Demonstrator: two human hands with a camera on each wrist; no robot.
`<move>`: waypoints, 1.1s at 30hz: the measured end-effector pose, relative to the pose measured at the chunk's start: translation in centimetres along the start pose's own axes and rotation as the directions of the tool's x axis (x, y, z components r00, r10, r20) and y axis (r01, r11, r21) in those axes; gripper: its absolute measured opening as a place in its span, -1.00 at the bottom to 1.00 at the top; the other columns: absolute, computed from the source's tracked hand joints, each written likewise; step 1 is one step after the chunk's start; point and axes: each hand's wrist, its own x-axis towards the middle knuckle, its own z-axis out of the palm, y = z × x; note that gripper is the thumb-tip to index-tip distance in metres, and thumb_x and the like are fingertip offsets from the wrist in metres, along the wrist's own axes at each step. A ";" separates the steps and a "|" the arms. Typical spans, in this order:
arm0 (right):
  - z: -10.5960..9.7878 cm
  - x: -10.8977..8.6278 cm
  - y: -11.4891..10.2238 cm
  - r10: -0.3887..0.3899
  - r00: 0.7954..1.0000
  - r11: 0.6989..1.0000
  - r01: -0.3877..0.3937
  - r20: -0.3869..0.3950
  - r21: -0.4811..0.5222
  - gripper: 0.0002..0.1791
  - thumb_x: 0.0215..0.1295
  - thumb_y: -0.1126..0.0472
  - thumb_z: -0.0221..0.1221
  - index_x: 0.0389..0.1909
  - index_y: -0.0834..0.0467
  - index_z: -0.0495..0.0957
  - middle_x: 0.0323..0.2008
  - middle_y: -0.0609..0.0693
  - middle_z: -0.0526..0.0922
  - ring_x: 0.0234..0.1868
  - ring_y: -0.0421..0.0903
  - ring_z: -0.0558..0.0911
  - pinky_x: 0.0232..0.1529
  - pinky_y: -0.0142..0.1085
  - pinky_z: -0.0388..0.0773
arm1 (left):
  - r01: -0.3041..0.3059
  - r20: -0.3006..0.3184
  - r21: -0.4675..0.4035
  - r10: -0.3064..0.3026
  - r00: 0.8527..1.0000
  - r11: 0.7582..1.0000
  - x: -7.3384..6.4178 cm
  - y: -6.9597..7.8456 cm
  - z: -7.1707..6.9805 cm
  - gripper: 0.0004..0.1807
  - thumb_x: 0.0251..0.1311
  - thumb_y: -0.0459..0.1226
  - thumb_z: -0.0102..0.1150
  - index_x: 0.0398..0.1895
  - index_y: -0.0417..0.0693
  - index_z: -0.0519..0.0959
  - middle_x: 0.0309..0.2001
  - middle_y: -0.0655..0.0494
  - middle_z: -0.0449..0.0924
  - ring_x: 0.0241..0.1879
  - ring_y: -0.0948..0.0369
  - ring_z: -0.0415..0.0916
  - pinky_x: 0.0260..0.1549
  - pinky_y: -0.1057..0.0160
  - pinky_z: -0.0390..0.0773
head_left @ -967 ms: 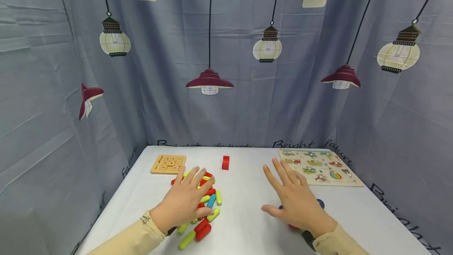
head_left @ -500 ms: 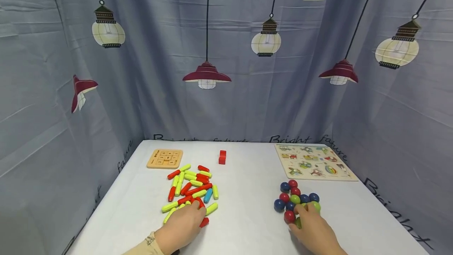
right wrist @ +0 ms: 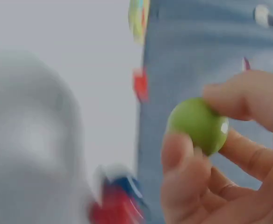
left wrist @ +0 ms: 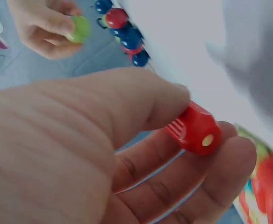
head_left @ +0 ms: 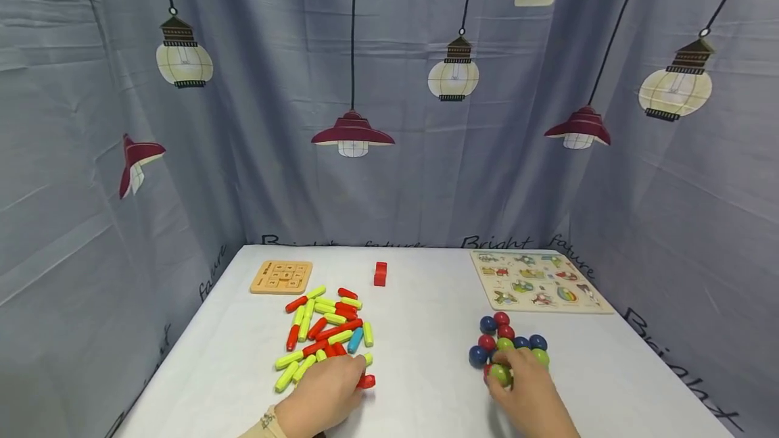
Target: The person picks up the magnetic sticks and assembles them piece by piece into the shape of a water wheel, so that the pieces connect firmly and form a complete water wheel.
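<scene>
My left hand (head_left: pixel 322 391) pinches a short red plastic stick (left wrist: pixel 201 133) between thumb and fingers; its faceted end has a yellow dot. In the head view the hand is low over the near side of a loose pile of red and yellow-green sticks (head_left: pixel 333 331), with the held stick's end past the fingertips. My right hand (head_left: pixel 531 391) holds a green ball (right wrist: pixel 198 125) between thumb and fingertips, at the near edge of a cluster of blue, red and green balls (head_left: pixel 487 343). The hand hides part of that cluster.
A wooden number board (head_left: pixel 282 277) lies at the back left of the white table (head_left: pixel 420 357). Near the back middle stands a small red block (head_left: pixel 380 274). A picture puzzle board (head_left: pixel 541 280) lies at the back right. A blue stick (head_left: pixel 356 340) is among the pile.
Both hands, first spread above the table, have come down to the sticks and the balls. The left has taken a red stick, the right a green ball.
</scene>
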 end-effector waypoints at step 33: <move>8.9 2.8 -2.6 -0.155 0.982 0.816 0.066 0.108 0.574 -0.61 0.22 0.17 0.44 0.08 0.01 0.69 -0.23 -0.01 0.64 -0.38 -0.13 0.52 -0.50 -0.42 0.49 | 0.094 -0.275 -0.136 -0.129 0.953 0.986 2.9 -1.5 3.4 -0.68 0.20 -0.21 0.47 0.01 -0.02 0.68 -0.21 0.09 0.57 -0.25 0.18 0.53 -0.27 0.16 0.65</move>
